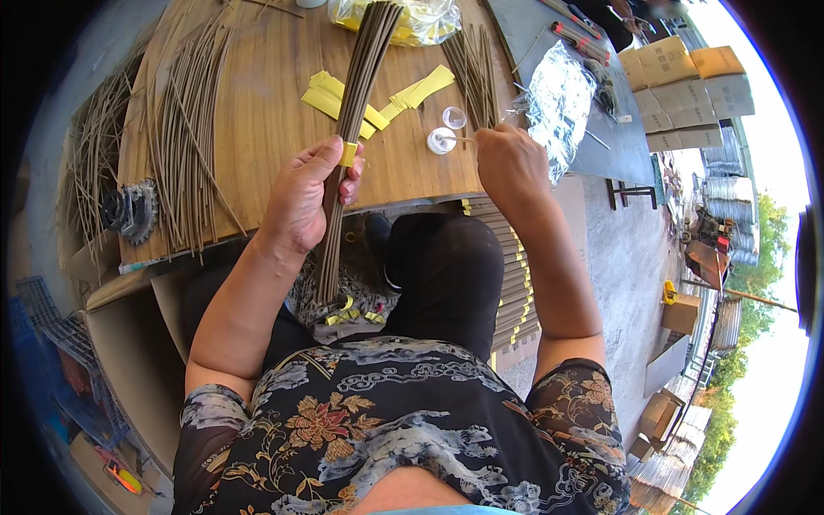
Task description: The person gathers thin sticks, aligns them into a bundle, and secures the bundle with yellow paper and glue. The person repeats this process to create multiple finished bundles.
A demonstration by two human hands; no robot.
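Wood grain covers the table [266, 69], whose near edge curves in front of the person's lap. Over that edge, one bundle of thin brown sticks [360, 86] is held up at a slight tilt, its lower ends hanging below the tabletop. One yellow paper band [348, 154] sits around it, under the thumb of the left hand [305, 189], which is wrapped about the bundle. The right hand [512, 157] is closed on a thin applicator stick [463, 139], whose tip reaches the mouth of a small white jar [441, 142].

The step in hand looks like loading that applicator, perhaps with glue, while the band is pinned. The next move, as I judge it, calls for a light dab at the band's free end, with the left thumb keeping the wrap tight.

Counting outward: one jar, with one clear round cap [454, 118] just beyond it; two fanned groups of yellow strips [421, 93], too overlapped to number singly; one clear bag [433, 24] at the far side. Loose sticks lie in two spreads at the left [184, 129] and one at the right [476, 77], uncountable one by one. Past them, one crumpled foil sheet [558, 103] rests on a grey table [616, 161]
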